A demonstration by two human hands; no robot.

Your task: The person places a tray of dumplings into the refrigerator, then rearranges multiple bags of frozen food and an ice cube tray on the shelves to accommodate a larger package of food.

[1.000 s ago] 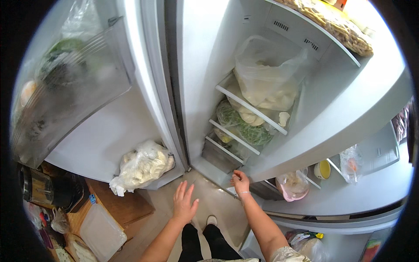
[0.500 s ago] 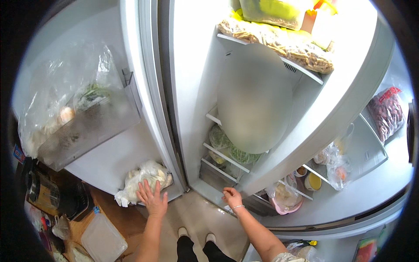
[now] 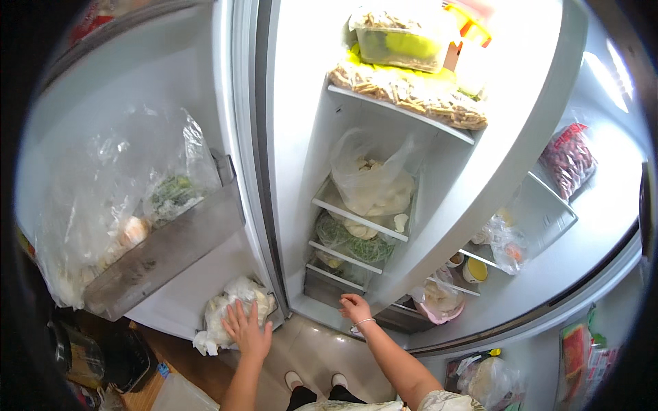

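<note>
- Your left hand [image 3: 247, 329] lies flat, fingers spread, its grip pressed against the white plastic bag [image 3: 229, 316] in the lowest bin of the left fridge door [image 3: 137, 75]; it closes on nothing.
- That white bag sits low on the door, just left of the fridge's centre edge, above the wooden floor [image 3: 199, 366].
- Your right hand [image 3: 355, 308] rests on the front edge of the bottom drawer [image 3: 329, 291] inside the fridge; its fingers curl loosely, and you cannot tell whether the grip pinches the edge or only touches it.
- Above the drawer, a shelf carries leafy greens [image 3: 356, 246], and the next shelf up holds a clear bag of pale food [image 3: 373, 181].
- Near the top, a shelf bears a heap of thin tan sticks [image 3: 411, 96] with a clear lidded box [image 3: 401, 41] on them.
- The upper left door bin [image 3: 171, 250] holds clear bags with vegetables [image 3: 130, 198].
- The right door [image 3: 589, 226] carries a bag of red bits [image 3: 569, 157] and a pink bowl [image 3: 439, 305].
</note>
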